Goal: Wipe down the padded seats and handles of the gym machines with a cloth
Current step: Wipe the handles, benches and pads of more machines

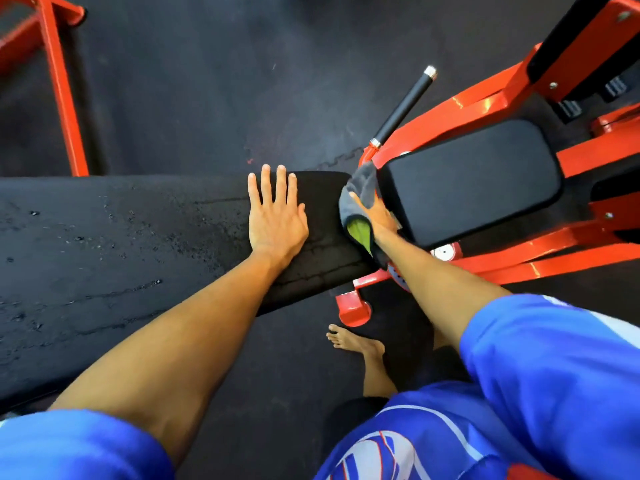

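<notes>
left hand (277, 220): flat, palm down on the near end of the long pad (138, 237); fingers (281, 183) straight and slightly spread, holding nothing.
right hand (381, 220): grips the cloth (362, 192), thumb lying over it, the other fingers mostly hidden under the fabric.
cloth: grey with a yellow-green side showing at the lower fold; bunched round the right hand, in the gap between the long pad and the seat pad (474, 181), against the seat pad's near end.
long pad: black, runs in from the left edge; surface worn, cracked and pitted.
seat pad: black, rounded corners, smooth; just right of the long pad's end, carried on the red frame (485, 102).
handle (403, 105): black grip with a silver end cap, sticks up and out from the red frame beyond the cloth; neither hand touches it.
back pad (568, 39): black, top right, bolted to a red upright, partly cut off by the edge.
white disc (444, 252): round, on the frame below the seat pad; markings too small to read.
second frame (60, 84): red tubing, top left, well apart from the hands.
floor (207, 81): dark rubber matting with an interlocking seam near the long pad's end.
bare foot (356, 341): on the floor beside a red frame foot.
shirt (433, 438): blue with a white and red graphic; any lettering cannot be made out.
</notes>
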Tool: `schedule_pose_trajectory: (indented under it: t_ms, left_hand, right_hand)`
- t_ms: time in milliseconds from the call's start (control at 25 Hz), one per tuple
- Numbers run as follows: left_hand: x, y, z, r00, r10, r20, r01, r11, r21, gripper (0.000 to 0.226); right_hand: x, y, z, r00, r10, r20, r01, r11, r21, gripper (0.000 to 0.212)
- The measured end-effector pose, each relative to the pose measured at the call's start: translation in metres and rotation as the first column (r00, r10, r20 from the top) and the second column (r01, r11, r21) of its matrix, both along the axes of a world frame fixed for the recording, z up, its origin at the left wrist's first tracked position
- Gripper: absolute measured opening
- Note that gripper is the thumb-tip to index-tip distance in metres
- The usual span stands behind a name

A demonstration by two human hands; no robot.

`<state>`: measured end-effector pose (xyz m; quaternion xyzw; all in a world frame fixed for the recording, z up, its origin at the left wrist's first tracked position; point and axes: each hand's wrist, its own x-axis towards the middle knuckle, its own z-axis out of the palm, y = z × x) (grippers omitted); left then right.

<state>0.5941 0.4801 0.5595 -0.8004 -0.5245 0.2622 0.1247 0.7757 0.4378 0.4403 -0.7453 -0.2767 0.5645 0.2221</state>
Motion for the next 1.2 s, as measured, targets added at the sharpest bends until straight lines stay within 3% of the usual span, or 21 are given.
schedule_pose_trajectory:
  t_ms: [160, 360, 520, 640, 720, 840, 920, 1000, 1080, 1120, 1200]
  left_hand:
    - [-0.001, -0.001, 0.001, 1.000, -0.006, -0.017, 0.006, 1.000, -0.016, 0.064]
    - [-0.004, -0.003, 0.004, 0.997, -0.046, -0.061, 0.042, 0.996, -0.075, 0.067]
    - [-0.016, -0.026, 0.010, 0.993, -0.102, -0.067, 0.093, 0.988, -0.126, 0.070]
    - [-0.016, -0.032, 0.012, 0.991, -0.113, -0.065, 0.104, 0.986, -0.130, 0.071]
    - [-0.013, -0.031, 0.011, 0.991, -0.110, -0.076, 0.101, 0.987, -0.124, 0.070]
    - [-0.012, -0.032, 0.010, 0.987, -0.129, -0.097, 0.116, 0.984, -0.135, 0.070]
    - [-0.013, -0.033, 0.010, 0.986, -0.138, -0.098, 0.124, 0.983, -0.133, 0.070]
    - [-0.013, -0.032, 0.010, 0.988, -0.133, -0.083, 0.121, 0.984, -0.132, 0.070]
    - [-0.013, -0.032, 0.009, 0.989, -0.125, -0.078, 0.114, 0.984, -0.134, 0.071]
    - [-0.013, -0.032, 0.008, 0.989, -0.126, -0.078, 0.115, 0.985, -0.131, 0.071]
    - [-0.012, -0.033, 0.008, 0.988, -0.129, -0.079, 0.118, 0.984, -0.132, 0.070]
  right_hand:
    - [-0.047, -0.007, 0.025, 0.965, 0.113, 0.236, -0.133, 0.989, 0.069, 0.095]
    - [-0.064, -0.078, 0.034, 0.939, 0.154, 0.306, -0.242, 0.931, 0.275, 0.088]
    - [-0.037, -0.065, 0.011, 0.989, -0.064, 0.130, 0.052, 0.994, 0.093, 0.086]
    - [-0.019, -0.052, 0.013, 0.975, -0.222, -0.030, 0.221, 0.974, -0.047, 0.070]
    - [-0.035, -0.057, 0.018, 0.983, -0.152, 0.098, 0.152, 0.988, 0.003, 0.065]
    - [-0.082, -0.085, 0.035, 0.949, 0.027, 0.314, -0.087, 0.980, 0.177, 0.066]
    - [-0.089, -0.103, 0.037, 0.951, 0.087, 0.296, -0.161, 0.958, 0.236, 0.072]
    - [-0.080, -0.110, 0.026, 0.984, -0.037, 0.175, 0.011, 0.989, 0.149, 0.087]
    - [-0.064, -0.104, 0.018, 0.950, -0.313, 0.008, 0.313, 0.950, 0.016, 0.097]
    - [-0.057, -0.099, 0.003, 0.867, -0.488, -0.104, 0.485, 0.873, -0.051, 0.096]
    - [-0.053, -0.090, -0.006, 0.695, -0.686, -0.214, 0.669, 0.727, -0.157, 0.076]
